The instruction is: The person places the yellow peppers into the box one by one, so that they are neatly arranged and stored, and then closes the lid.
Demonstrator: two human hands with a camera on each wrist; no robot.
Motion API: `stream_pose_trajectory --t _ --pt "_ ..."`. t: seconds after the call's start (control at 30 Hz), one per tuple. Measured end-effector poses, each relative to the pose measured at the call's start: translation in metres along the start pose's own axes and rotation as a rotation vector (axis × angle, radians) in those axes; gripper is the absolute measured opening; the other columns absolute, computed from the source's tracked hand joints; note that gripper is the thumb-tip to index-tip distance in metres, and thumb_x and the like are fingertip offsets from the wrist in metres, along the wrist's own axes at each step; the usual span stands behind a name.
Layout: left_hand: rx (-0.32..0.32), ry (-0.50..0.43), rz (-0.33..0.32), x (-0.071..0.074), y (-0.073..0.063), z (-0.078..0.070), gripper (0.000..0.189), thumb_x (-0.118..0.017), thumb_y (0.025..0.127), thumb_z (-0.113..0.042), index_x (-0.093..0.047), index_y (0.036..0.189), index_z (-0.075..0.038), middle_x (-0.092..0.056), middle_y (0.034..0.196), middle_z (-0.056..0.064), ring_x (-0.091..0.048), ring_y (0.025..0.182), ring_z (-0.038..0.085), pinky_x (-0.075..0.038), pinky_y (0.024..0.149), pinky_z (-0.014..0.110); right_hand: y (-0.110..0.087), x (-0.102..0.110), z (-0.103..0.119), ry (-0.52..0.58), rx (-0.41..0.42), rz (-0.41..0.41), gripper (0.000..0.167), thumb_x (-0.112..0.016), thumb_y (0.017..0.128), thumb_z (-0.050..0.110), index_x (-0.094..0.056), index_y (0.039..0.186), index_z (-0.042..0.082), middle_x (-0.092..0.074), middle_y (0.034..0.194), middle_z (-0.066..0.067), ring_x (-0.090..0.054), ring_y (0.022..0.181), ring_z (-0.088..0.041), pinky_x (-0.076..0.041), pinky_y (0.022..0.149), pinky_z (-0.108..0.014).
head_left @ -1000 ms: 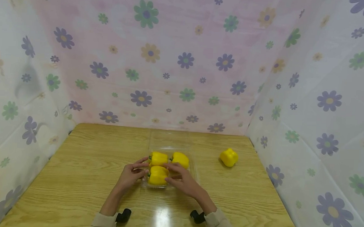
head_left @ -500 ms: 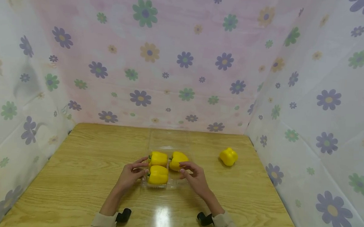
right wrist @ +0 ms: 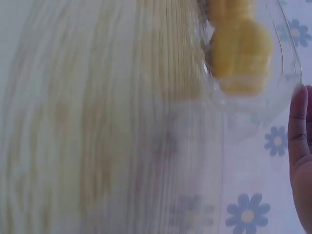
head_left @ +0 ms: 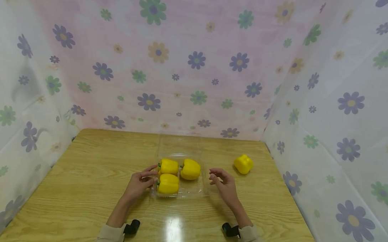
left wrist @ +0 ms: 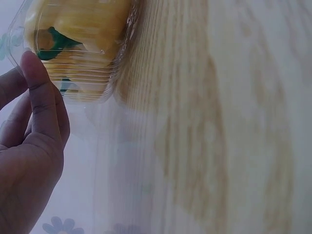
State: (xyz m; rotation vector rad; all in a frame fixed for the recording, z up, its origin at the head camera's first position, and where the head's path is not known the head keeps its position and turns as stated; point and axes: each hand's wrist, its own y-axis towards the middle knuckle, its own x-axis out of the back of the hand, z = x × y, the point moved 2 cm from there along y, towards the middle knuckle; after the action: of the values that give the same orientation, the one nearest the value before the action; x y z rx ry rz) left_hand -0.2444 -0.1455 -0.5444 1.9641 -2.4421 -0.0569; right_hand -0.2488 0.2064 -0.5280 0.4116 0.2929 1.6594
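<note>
A clear plastic clamshell container [head_left: 191,190] stands with its lid laid back. Inside, a yellow bell pepper [head_left: 168,184] sits front left, another yellow bell pepper [head_left: 168,167] lies behind it, and a third bell pepper [head_left: 190,169] is at back right. At the left rim, my left hand [head_left: 138,185] holds the container's edge between thumb and fingers; the left wrist view has the thumb [left wrist: 41,92] on the rim. My right hand [head_left: 225,188] hovers just right of the container with loosely bent fingers, holding nothing.
One more yellow bell pepper [head_left: 243,164] rests on the wooden table [head_left: 93,167], right of the container. The transparent lid [head_left: 179,146] lies toward the back edge. Flowered curtains [head_left: 198,78] enclose the back and sides.
My right hand has drawn away from the peppers to the right, past the container's edge. The back-right pepper has turned slightly. My left hand keeps its place at the left rim.
</note>
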Motion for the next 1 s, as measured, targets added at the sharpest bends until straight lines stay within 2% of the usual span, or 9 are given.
stream_pose_trajectory --t 0.1,0.17,0.33,0.5,0.6,0.73,0.87,1.0 --pt "0.0 0.001 -0.002 0.0 0.0 0.0 0.036 -0.069 0.096 -0.003 -0.063 0.127 0.014 -0.041 0.158 0.019 -0.068 0.089 0.009 -0.055 0.064 0.024 -0.001 0.012 0.003 -0.039 -0.028 -0.032 0.023 -0.06 0.1 -0.002 -0.062 0.118 -0.016 -0.066 0.104 -0.021 -0.066 0.087 -0.007 -0.06 0.07 -0.027" --pt "0.0 0.0 -0.001 0.0 0.0 0.0 0.036 -0.068 0.096 -0.002 -0.063 0.128 0.014 -0.041 0.158 0.019 -0.068 0.09 0.009 -0.055 0.064 0.024 0.0 0.02 0.012 -0.098 -0.032 -0.029 0.022 -0.061 0.099 -0.003 -0.063 0.118 -0.015 -0.067 0.104 -0.021 -0.066 0.088 -0.008 -0.06 0.07 -0.028" --pt "0.0 -0.004 -0.001 0.0 0.001 0.0 0.036 -0.068 0.096 -0.002 -0.062 0.128 0.014 -0.041 0.158 0.019 -0.068 0.09 0.009 -0.055 0.064 0.024 0.009 0.047 0.033 -0.308 -0.01 -0.016 0.021 -0.065 0.097 -0.004 -0.069 0.117 -0.006 -0.067 0.104 -0.029 -0.065 0.088 -0.009 -0.058 0.071 -0.025" --pt "0.001 -0.004 -0.007 -0.001 0.0 -0.001 0.036 -0.069 0.096 -0.002 -0.063 0.127 0.014 -0.041 0.158 0.019 -0.067 0.087 0.009 -0.055 0.063 0.023 0.024 0.081 0.029 -0.448 0.029 -0.07 0.025 -0.07 0.094 -0.002 -0.071 0.119 0.0 -0.07 0.106 -0.021 -0.065 0.088 -0.011 -0.057 0.075 -0.02" --pt "0.002 -0.001 -0.011 -0.001 -0.001 -0.001 0.036 -0.069 0.096 -0.002 -0.063 0.127 0.014 -0.041 0.158 0.019 -0.066 0.084 0.01 -0.055 0.063 0.023 0.032 0.094 0.028 -0.54 0.061 -0.099 0.026 -0.073 0.092 -0.002 -0.071 0.118 0.0 -0.069 0.109 -0.022 -0.065 0.093 -0.023 -0.059 0.08 -0.033" --pt "0.0 -0.003 -0.008 0.0 -0.003 0.0 0.037 -0.07 0.095 -0.003 -0.062 0.128 0.015 -0.041 0.158 0.02 -0.066 0.086 0.01 -0.055 0.063 0.023 0.039 0.107 0.022 -0.634 0.068 -0.133 0.025 -0.075 0.09 -0.001 -0.071 0.115 -0.002 -0.067 0.113 -0.023 -0.06 0.1 -0.039 -0.054 0.085 -0.057" --pt "0.0 0.003 -0.006 -0.001 -0.002 0.001 0.037 -0.07 0.095 -0.003 -0.063 0.128 0.013 -0.041 0.158 0.019 -0.067 0.088 0.01 -0.055 0.063 0.023 0.043 0.117 0.011 -0.679 0.057 -0.147 0.027 -0.077 0.088 -0.001 -0.071 0.115 -0.003 -0.064 0.117 -0.024 -0.057 0.108 -0.043 -0.05 0.088 -0.063" --pt "-0.004 0.002 -0.007 0.0 -0.002 0.002 0.038 -0.07 0.095 -0.004 -0.063 0.128 0.013 -0.042 0.158 0.019 -0.069 0.092 0.009 -0.055 0.064 0.023 0.047 0.125 0.0 -0.709 0.042 -0.127 0.037 -0.082 0.084 0.001 -0.069 0.118 -0.005 -0.059 0.124 -0.026 -0.053 0.115 -0.045 -0.047 0.092 -0.063"
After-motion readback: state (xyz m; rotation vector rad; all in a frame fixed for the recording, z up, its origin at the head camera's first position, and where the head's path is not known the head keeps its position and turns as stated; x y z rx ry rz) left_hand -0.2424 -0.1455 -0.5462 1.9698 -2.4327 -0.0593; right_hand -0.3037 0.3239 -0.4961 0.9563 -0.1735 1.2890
